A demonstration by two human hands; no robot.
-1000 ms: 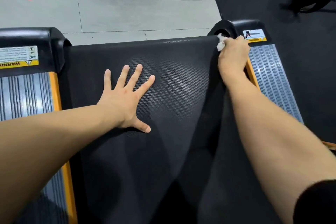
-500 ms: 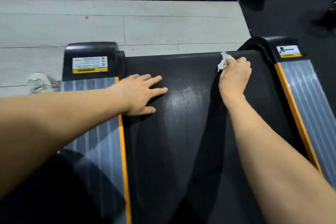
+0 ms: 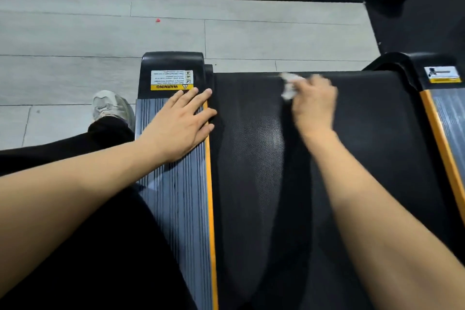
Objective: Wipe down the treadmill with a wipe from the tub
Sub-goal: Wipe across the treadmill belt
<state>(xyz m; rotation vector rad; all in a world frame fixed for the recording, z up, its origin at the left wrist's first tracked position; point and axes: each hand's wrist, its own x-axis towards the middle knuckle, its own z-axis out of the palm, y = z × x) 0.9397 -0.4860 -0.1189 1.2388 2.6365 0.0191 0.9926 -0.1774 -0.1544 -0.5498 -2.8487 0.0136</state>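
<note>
My right hand (image 3: pixel 313 106), gripping the wipe (image 3: pixel 289 87), has swept left across the belt (image 3: pixel 251 158); left hand (image 3: pixel 183 123), flat and open, shifted onto the side rail (image 3: pixel 176 196).

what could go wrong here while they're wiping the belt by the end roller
1. The wipe in the right hand sits right at the belt's far edge; it could snag or tuck into the gap there.
2. The left hand braces on the side rail with fingertips over the orange strip onto the belt; if the belt shifts, the brace may slip.
3. The wipe looks small and bunched, so coverage may be patchy.
</note>
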